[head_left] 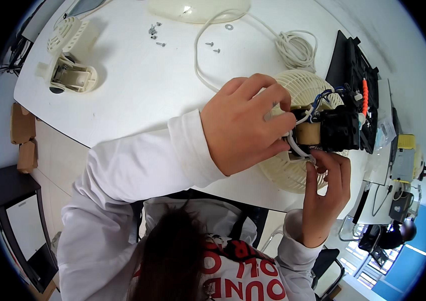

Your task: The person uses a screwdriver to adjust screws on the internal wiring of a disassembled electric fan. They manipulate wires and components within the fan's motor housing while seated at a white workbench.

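A cream fan cage [285,173] lies on the table, with a fan motor [331,128] of black housing and copper-coloured winding on top. Over the motor's left end curls my left hand [248,123], thumb and fingers closed about the white cord [299,149]. My right hand [329,175], at the near side, pinches that cord between thumb and forefinger; the exact grip point is partly covered. Blue, black and white wires [321,100] loop over the motor's far side. The cord's long run passes beneath my left hand.
Coiled cord [295,50] rests beyond the fan. Several loose screws [161,44] and a washer [229,27] lie at the far middle. A cream fan base part [72,72] stands far left, a smooth cream shell [198,10] at the back. An open black tool case [368,125] borders the right.
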Demonstrator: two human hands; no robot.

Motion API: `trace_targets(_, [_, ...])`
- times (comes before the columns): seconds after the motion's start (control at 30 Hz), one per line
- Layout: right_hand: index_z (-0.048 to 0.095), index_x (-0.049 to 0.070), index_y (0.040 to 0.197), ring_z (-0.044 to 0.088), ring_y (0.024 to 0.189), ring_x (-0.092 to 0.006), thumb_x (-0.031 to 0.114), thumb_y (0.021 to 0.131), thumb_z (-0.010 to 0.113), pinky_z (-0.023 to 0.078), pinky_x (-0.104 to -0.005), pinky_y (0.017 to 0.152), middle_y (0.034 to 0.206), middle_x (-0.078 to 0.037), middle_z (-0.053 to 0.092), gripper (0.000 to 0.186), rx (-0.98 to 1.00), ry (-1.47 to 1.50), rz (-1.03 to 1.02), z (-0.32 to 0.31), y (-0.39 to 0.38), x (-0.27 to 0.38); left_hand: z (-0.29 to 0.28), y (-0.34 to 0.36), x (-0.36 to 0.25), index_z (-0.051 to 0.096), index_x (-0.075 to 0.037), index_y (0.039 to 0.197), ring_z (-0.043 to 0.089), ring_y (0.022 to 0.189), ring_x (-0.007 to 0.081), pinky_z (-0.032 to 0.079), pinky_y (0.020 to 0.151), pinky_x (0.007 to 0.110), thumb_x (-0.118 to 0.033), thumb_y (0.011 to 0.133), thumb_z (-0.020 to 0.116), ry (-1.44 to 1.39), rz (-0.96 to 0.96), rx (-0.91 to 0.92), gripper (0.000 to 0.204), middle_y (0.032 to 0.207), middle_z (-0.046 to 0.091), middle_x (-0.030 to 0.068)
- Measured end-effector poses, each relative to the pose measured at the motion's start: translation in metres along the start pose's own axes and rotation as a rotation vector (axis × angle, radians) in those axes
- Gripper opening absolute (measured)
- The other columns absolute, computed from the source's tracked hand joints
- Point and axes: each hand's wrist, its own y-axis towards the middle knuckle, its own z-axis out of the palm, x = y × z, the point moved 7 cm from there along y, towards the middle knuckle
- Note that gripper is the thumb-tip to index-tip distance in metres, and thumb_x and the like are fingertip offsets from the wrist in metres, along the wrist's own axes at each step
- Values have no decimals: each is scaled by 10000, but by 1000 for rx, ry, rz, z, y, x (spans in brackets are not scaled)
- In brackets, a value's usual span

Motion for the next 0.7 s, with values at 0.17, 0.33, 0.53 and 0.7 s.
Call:
trace_targets(0.17, [658,31,985,623,817,-268,-67,735,690,492,-324,718,939,-109,641,271,21,14,-91,-4,2,7,0,-4,2,594,-90,856,563,982,279,462,790,384,-142,661,790,-36,-45,-4,281,1010,572,47])
trace_targets(0.33, [669,38,1004,627,813,-263,-79,711,707,492,-320,696,919,-104,644,317,26,48,-162,0,0,18,1,-5,4,590,-97,861,573,928,250,449,787,366,-146,690,784,-72,-67,10,264,987,570,37])
trace_targets(0.53, [681,30,979,616,762,-240,-81,717,705,485,-309,655,883,-93,625,285,19,96,-200,0,7,18,2,-7,5,591,-103,880,578,856,220,438,779,350,-153,693,784,-75,-62,44,273,968,567,27])
trace_targets(0.7, [686,24,942,606,700,-191,-66,737,711,469,-262,582,859,-91,634,226,-45,104,-232,-3,19,24,3,-7,5,588,-103,883,578,860,222,435,781,347,-163,697,783,-57,-44,36,276,973,567,29])
